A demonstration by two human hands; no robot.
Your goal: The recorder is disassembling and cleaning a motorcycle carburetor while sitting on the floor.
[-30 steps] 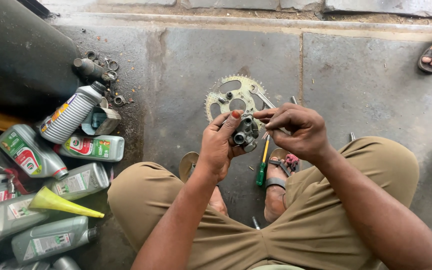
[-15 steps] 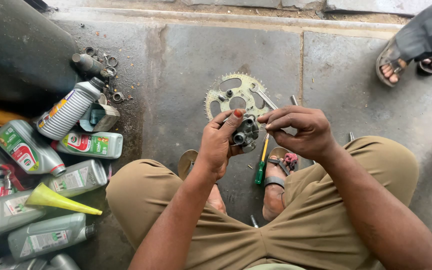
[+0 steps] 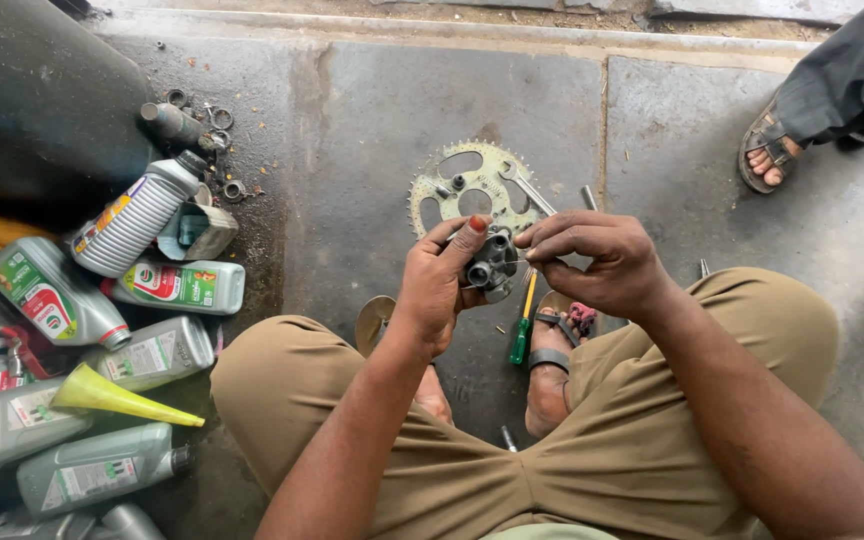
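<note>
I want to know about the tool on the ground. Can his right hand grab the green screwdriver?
Probably yes: the green screwdriver lies uncovered just below the right hand, though that hand is busy at the small metal part.

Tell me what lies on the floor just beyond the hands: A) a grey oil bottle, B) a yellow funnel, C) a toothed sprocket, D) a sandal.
C: the sprocket lies flat on the floor just past the left hand and right hand.

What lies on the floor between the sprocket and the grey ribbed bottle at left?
In the head view, the stretch between the sprocket and the grey ribbed bottle is stained concrete floor, with only a few small washers beside the bottle.
</note>
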